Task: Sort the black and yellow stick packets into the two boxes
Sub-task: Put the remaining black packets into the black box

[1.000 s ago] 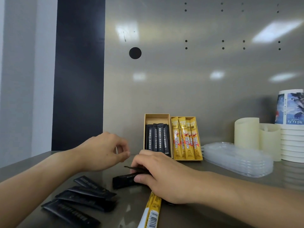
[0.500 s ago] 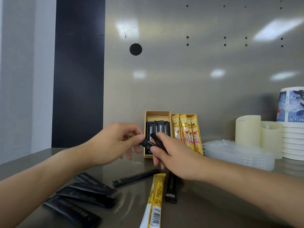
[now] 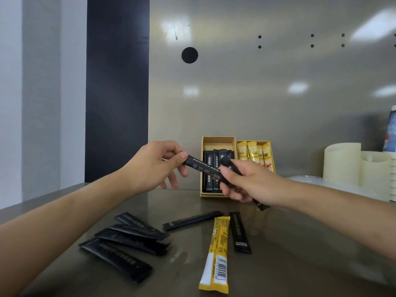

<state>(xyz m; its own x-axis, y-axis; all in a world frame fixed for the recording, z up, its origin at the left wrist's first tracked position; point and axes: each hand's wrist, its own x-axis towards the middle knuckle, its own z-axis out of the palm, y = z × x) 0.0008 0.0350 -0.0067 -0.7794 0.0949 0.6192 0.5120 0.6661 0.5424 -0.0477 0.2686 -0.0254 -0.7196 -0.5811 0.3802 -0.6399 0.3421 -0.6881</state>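
Note:
Two open cardboard boxes stand side by side at the back of the table. The left box holds black stick packets and the right box holds yellow ones. In front of them my left hand pinches the left end of a black stick packet. My right hand grips its other end together with a second black packet, whose tip sticks out below my palm. Loose on the table lie several black packets, two more black ones and one yellow packet.
Two cream cylinders stand at the right, with clear plastic lids in front and a stack of paper cups at the frame edge. A metal wall rises right behind the boxes. The table's edge runs along the left.
Both hands rose from the table toward the boxes. My right hand lifted black packets and my left hand took hold of one packet's end and pulled it out leftward.

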